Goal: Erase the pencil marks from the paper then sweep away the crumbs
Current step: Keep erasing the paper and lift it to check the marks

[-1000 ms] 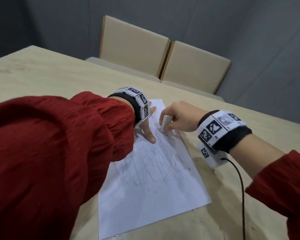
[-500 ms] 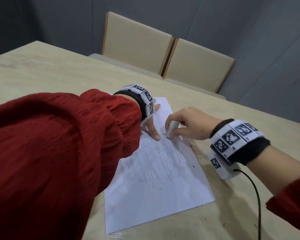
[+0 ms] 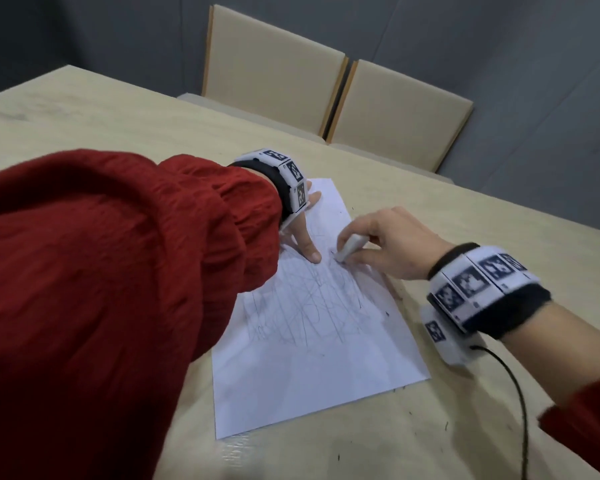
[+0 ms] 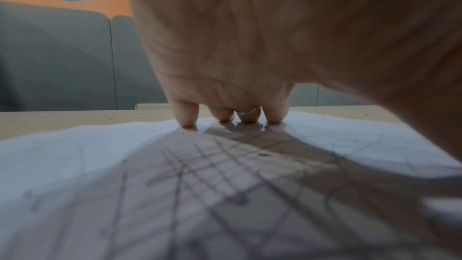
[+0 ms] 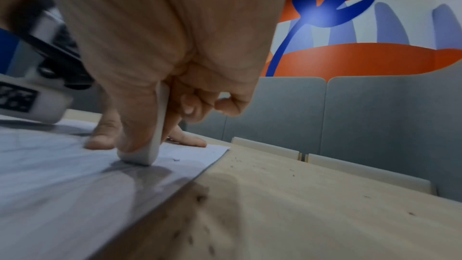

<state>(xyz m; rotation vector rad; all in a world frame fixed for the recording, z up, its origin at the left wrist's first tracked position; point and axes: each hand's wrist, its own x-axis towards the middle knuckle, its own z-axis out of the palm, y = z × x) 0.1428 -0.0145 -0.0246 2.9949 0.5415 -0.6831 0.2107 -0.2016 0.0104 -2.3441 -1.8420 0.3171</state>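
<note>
Right hand [image 3: 392, 245] pinches eraser [image 3: 350, 247] onto scribbles mid-frame; left hand [image 3: 300, 233] fingers spread flat, pinning paper [image 3: 319, 368] against sliding.

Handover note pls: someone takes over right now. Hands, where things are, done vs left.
Left hand: flat, fingers pressing the paper down at its far end.
Right hand: holds the white eraser, tip on the sheet's far end.
Paper lies on the table.
Done: little; pencil marks cover mid-sheet.
Left: erase them, sweep the crumbs beside the sheet's right edge.
</note>
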